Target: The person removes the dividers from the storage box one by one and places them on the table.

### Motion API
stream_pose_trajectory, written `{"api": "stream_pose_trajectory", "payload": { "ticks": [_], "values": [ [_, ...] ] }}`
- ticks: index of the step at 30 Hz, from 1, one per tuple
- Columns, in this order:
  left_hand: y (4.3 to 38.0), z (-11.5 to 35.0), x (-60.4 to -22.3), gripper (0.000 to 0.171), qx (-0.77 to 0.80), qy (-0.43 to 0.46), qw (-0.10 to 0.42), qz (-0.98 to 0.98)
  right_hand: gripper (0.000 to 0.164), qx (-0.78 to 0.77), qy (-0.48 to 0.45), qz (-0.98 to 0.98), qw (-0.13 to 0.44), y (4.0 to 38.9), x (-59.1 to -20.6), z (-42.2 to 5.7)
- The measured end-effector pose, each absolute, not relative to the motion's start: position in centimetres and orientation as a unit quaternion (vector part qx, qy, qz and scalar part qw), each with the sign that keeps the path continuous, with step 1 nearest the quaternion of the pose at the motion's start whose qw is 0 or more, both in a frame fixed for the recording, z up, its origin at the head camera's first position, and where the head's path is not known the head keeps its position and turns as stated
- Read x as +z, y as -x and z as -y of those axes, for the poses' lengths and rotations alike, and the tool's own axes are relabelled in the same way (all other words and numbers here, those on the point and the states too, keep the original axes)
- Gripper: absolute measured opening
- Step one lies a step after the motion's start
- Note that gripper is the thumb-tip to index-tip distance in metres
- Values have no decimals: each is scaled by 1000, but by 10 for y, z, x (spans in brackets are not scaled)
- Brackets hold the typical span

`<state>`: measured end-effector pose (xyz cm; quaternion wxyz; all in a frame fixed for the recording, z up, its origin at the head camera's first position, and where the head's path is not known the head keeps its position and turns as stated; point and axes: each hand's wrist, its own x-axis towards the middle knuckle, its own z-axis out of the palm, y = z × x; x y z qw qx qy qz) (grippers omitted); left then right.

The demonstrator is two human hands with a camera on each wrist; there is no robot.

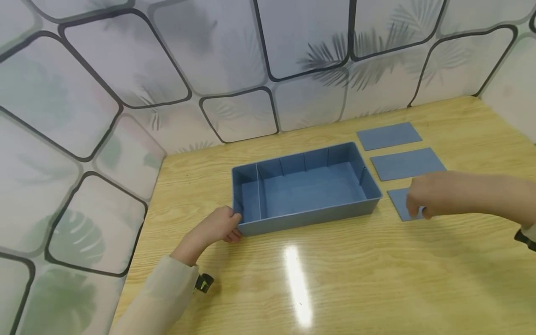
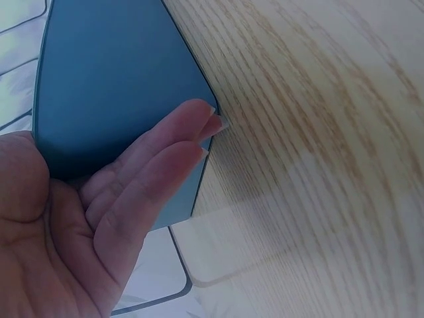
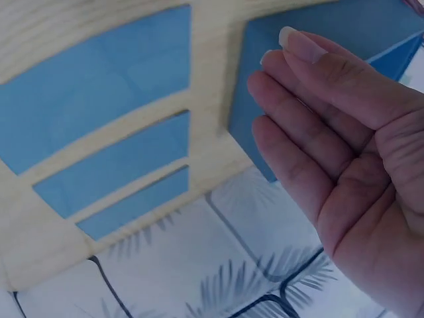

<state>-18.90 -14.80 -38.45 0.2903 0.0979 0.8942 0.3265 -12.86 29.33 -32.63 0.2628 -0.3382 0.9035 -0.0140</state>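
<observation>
A shallow blue rectangular box lies open-topped on the table, with one thin upright divider near its left end. My left hand grips its near left corner, the thumb over the rim and the fingers along the outer wall. Over at the right, my right hand hovers above the nearest flat blue panel, covering part of it. Its fingers are loosely bent and hold nothing, as the right wrist view shows. Two more panels, a middle one and a far one, lie in a row behind.
The light wood-grain table meets a patterned fabric wall at the back and left. Narrow vertical slots line the box's inner walls. A bright reflection lies on the tabletop in front of the box.
</observation>
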Motion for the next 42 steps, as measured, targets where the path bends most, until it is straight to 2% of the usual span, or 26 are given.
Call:
{"api": "stream_pose_trajectory", "payload": {
  "ticks": [11, 16, 19, 23, 27, 30, 38, 42],
  "values": [
    [189, 147, -384, 35, 321, -92, 291, -896, 19, 25, 390, -899, 199, 148, -297, -260],
    [190, 147, -384, 35, 319, -93, 292, -897, 13, 47, 429, -887, 162, 157, -287, -245],
    [191, 147, -385, 35, 319, -92, 292, -897, 10, 45, 442, -882, 159, 164, -281, -234],
    [191, 147, -384, 35, 320, -94, 291, -897, 14, 28, 440, -878, 184, 174, -274, -219],
    [191, 148, -383, 35, 316, -95, 290, -898, 10, 25, 438, -877, 196, 183, -268, -206],
    [192, 146, -383, 35, 315, -95, 292, -898, 17, 26, 439, -877, 193, 187, -265, -198],
    [192, 145, -382, 33, 321, -92, 295, -895, 14, 38, 452, -873, 179, 194, -264, -176],
    [192, 147, -383, 34, 319, -83, 300, -895, 20, 54, 455, -871, 176, 201, -268, -162]
  ]
}}
